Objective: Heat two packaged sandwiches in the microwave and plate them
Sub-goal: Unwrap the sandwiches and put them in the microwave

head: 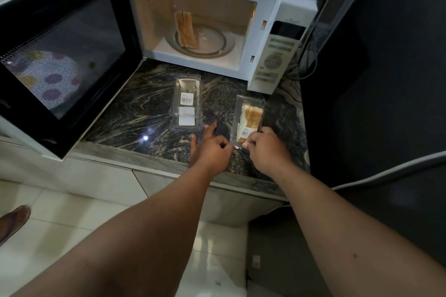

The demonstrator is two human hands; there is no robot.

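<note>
Bare sandwich (185, 29) on my open microwave's (265, 38) turntable | empty clear pack (185, 103) on counter | second sandwich, still packed (249, 117), right of it

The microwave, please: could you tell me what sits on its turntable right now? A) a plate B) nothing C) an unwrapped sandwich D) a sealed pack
C: an unwrapped sandwich stands on the turntable of the open microwave, while an empty pack lies on the counter in front.
</note>
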